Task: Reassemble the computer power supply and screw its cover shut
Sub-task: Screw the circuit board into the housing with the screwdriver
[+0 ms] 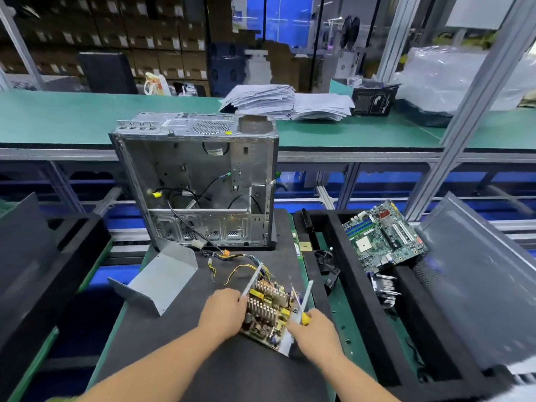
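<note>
While left hand [224, 310] grips supply [268, 307], right [314, 329] holds screwdriver [300, 307] — dark mat [179, 338]; warehouse boxes [116, 30].

Cover [162, 278]: bent sheet metal, matt grey, smooth. Case [197, 181]: bare sheet metal, dull shine, perforated in places. Supply [268, 309]: ribbed metal fins on a board, thin metal side walls, plastic-sheathed wires. Mat [179, 343]: dark, matt. Bench [72, 117]: green, smooth, matt. Papers [287, 103]: stacked, creased. Screwdriver [301, 311]: yellow plastic, glossy.

Both forearms bare, no gloves, rings or watch; hands [224, 310] [314, 329] uncovered, sleeves out of view.
</note>
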